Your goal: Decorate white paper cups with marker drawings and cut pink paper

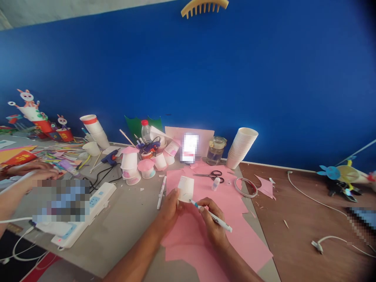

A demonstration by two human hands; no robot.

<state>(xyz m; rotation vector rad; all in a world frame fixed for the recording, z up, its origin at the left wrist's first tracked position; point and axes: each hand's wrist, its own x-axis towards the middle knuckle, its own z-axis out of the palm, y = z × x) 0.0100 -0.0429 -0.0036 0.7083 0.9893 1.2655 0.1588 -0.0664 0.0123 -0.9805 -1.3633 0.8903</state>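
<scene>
The pink paper (243, 235) lies beneath, so a stray stroke could stain it. The left hand (169, 207) and right hand (216, 225) both pinch: the left a cup (186, 188) above the paper, where squeezing could dent it; the right a pen (222, 223), tip by the cup's lower edge, where a wobble could smear ink.

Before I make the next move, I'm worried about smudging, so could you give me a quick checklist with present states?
1. Paper cup held by the left hand: ok.
2. Marker gripped in the right hand: ok.
3. Marker tip pointed at the cup: ok.
4. Ink on the cup dry: cannot tell.
5. Scissors apart from both hands: ok.
6. Pink paper free of tools: not ok, the scissors lie on it.
</scene>
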